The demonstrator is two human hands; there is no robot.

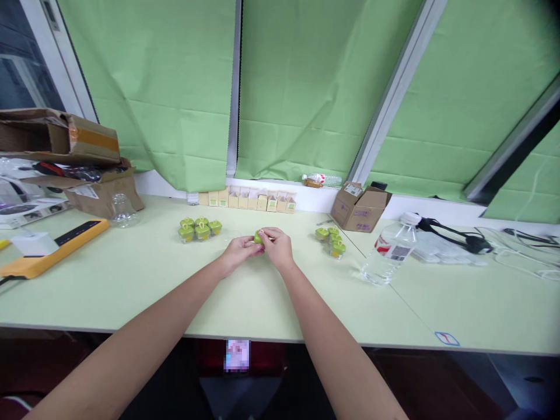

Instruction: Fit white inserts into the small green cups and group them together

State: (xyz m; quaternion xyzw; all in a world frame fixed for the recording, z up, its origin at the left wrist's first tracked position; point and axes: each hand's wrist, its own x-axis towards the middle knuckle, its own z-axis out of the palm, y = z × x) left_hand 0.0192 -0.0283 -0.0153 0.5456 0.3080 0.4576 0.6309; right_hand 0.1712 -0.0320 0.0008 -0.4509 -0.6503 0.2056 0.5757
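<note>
1. Fingers of left hand (237, 255) and right hand (279, 247) closed around one small green-topped container (258, 238), over smooth, pale-green bench (245, 309).
2. Left cluster (202, 232), right cluster (333, 238): squarish, clear-walled containers, looped green lids.
3. Behind: row of cream, box-shaped cartons (252, 200).

Out on the left we've got a yellow power strip (85, 234) with a white block (32, 244) on it, one cardboard box (94, 142) above another behind! Across on the right, we spot a big water bottle (388, 256) standing, a black strap (476, 242) beyond, and green blinds (324, 87) hanging behind the table (350, 315).
</note>
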